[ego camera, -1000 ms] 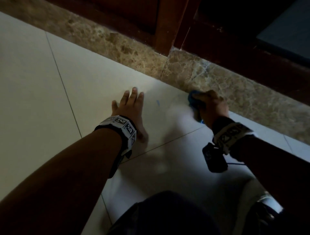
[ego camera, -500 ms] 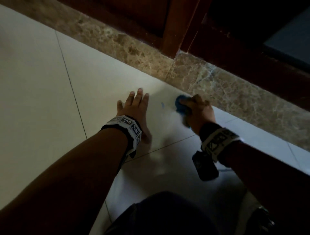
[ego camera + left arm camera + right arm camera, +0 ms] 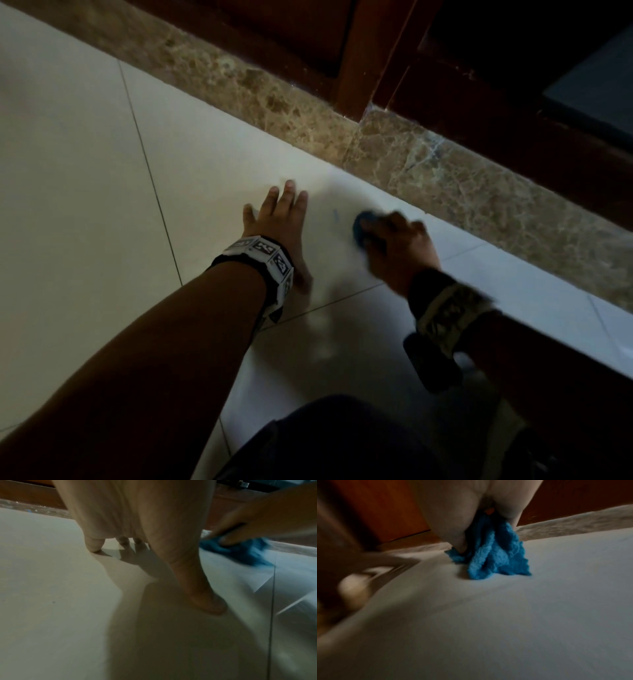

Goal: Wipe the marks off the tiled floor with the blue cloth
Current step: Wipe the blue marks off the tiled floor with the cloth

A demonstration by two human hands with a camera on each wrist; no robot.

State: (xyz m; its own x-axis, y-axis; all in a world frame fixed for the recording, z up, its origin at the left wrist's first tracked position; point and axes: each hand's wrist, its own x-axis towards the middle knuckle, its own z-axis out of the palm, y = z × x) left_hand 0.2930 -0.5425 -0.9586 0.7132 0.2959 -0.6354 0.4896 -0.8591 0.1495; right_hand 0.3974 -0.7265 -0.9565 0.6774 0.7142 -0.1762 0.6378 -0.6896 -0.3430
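Head and wrist views, person kneeling on the tiled floor point(image 3: 85, 205). Nearest the camera, a dark-clad knee point(image 3: 329, 442) filled the lower edge, on the near side of the left hand. The left hand point(image 3: 277, 229) lay flat on a pale tile, fingers point(image 3: 93, 543) straight and slightly spread, thumb point(image 3: 205, 601) out to the side, holding nothing; a marker-patterned wrist band point(image 3: 263, 257) sat just behind it. A grout line point(image 3: 329, 303) ran across the floor just on the near side of the left hand.

To the right of the left hand, near but apart, the right hand point(image 3: 397, 246) pressed the blue cloth point(image 3: 496, 555) onto the floor, fingers curled and clamped around its bunched top. The cloth spread below and ahead of those fingertips, its folds touching the tile. A short blue mark point(image 3: 336, 215) lay on the tile between the left hand and the cloth, just beside the cloth; whether they touched could not be told.

Beyond the left hand, a brown marble border strip point(image 3: 445, 178) edged the tiles, and beyond that stood a dark wooden frame point(image 3: 356, 61).
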